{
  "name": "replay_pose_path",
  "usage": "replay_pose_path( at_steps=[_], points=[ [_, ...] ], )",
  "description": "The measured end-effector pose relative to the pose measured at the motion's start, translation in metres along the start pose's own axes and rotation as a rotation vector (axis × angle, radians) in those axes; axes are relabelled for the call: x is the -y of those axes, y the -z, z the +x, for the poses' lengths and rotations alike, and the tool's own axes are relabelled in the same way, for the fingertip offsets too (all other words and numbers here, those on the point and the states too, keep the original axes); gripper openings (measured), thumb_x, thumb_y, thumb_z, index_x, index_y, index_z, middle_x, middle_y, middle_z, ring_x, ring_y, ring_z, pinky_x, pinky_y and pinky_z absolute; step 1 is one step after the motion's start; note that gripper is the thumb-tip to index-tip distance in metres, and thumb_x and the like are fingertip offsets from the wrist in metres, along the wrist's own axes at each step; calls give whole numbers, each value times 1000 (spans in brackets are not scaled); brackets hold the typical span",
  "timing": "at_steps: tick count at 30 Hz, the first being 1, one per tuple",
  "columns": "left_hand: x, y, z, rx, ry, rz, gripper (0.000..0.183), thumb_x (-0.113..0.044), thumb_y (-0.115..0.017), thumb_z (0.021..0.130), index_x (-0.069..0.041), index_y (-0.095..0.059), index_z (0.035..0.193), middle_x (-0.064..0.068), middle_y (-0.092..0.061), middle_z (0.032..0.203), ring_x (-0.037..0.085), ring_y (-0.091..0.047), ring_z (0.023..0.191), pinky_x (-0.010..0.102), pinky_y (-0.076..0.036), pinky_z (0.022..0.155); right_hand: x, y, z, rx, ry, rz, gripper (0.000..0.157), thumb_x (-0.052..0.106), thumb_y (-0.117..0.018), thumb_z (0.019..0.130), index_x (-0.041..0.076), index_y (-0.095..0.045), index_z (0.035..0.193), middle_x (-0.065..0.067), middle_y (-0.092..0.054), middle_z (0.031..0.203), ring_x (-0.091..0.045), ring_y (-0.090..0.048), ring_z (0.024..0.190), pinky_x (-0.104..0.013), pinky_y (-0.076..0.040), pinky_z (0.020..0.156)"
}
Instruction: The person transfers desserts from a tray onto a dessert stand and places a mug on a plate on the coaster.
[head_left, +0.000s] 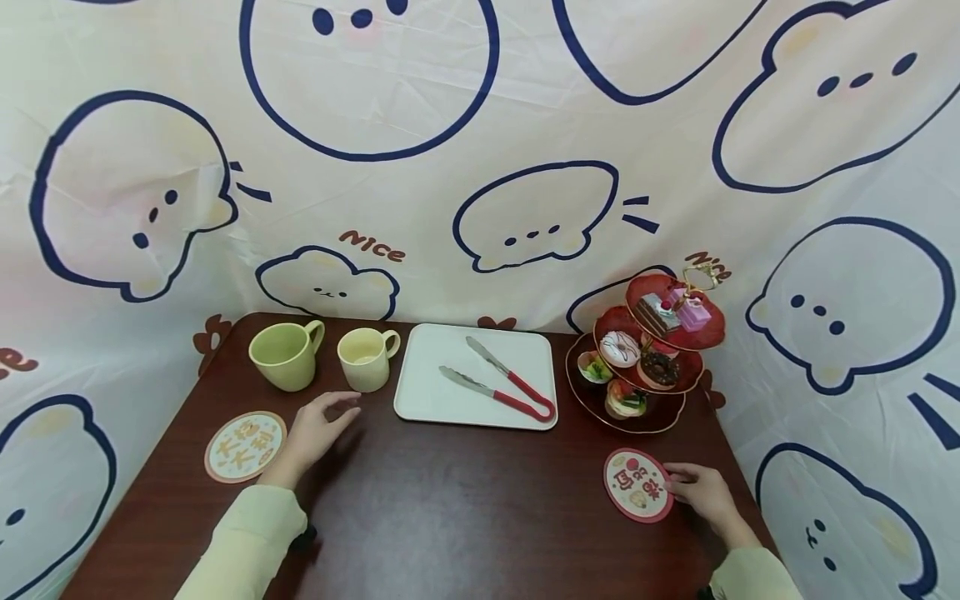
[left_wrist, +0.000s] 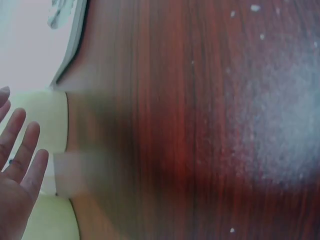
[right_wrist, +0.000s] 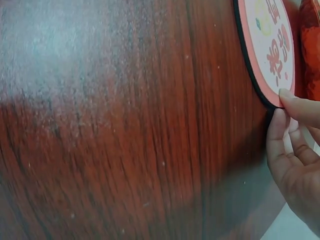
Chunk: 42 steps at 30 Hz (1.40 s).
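Observation:
At the right, my right hand (head_left: 704,497) pinches the edge of a round red-rimmed coaster (head_left: 638,485) between thumb and fingers. The right wrist view shows the thumb on top of the coaster (right_wrist: 270,47) and the fingers at its rim. My left hand (head_left: 318,431) holds nothing; its fingers are extended just in front of a small pale yellow mug (head_left: 364,360). To its left lies a second round coaster (head_left: 245,447) with an orange rim. A larger green mug (head_left: 286,357) stands behind that coaster. In the left wrist view, the left hand (left_wrist: 20,160) has its fingers spread.
A white tray (head_left: 427,400) at the back middle bears red-handled tongs (head_left: 517,394). Right of it stands a three-tier stand (head_left: 701,333) with toy-like cakes and doughnuts. Patterned cloth (head_left: 420,200) hangs behind and beside the dark wooden table (head_left: 465,517).

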<state>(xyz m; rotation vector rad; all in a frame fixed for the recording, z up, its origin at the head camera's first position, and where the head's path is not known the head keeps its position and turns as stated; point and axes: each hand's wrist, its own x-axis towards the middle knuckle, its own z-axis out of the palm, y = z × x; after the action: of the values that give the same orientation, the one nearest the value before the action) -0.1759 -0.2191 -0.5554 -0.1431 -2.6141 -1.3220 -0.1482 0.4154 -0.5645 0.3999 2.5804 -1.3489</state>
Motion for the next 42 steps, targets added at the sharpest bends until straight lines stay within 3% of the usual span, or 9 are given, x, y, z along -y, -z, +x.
replay_pose_path(
  at_steps=[7, 15, 21, 33, 42],
  points=[
    [7, 3, 6, -74, 46, -23, 29, -2, -72, 94, 5, -69, 121, 19, -70, 106, 35, -66, 98, 53, -54, 88, -6, 6, 1, -16, -15, -4, 37, -7, -68, 91, -19, -60, 126, -12, -68, 92, -16, -65, 80, -29, -59, 69],
    [9, 4, 15, -108, 202, -119, 47, -12, -71, 97, 3, -54, 138, 25, -53, 135, 41, -60, 118, 53, -47, 99, -11, 13, 1, -29, -41, -10, 37, -5, -68, 93, -18, -60, 127, -13, -68, 94, -16, -65, 80, -28, -59, 68],
    [8, 1, 22, -107, 269, -169, 65, -13, -73, 96, 2, -40, 150, 26, -41, 147, 44, -50, 129, 56, -42, 106, -12, 17, -1, -25, -71, 12, 38, -4, -66, 94, -19, -58, 129, -14, -66, 95, -17, -64, 81, -29, -59, 70],
    [5, -8, 44, -34, 347, -201, 103, -14, -81, 89, -1, -10, 163, 32, -24, 159, 49, -34, 142, 57, -36, 112, -18, 21, -2, -43, -89, 59, 39, -7, -65, 94, -20, -55, 130, -15, -65, 95, -15, -64, 81, -28, -60, 70],
    [5, -20, 58, -102, 346, -226, 103, -7, -81, 85, 2, -13, 161, 29, -23, 162, 44, -29, 147, 52, -27, 118, -25, 29, -3, -69, -78, 53, 39, -9, -63, 95, -21, -54, 131, -12, -66, 94, -12, -63, 80, -26, -59, 69]
  ],
)
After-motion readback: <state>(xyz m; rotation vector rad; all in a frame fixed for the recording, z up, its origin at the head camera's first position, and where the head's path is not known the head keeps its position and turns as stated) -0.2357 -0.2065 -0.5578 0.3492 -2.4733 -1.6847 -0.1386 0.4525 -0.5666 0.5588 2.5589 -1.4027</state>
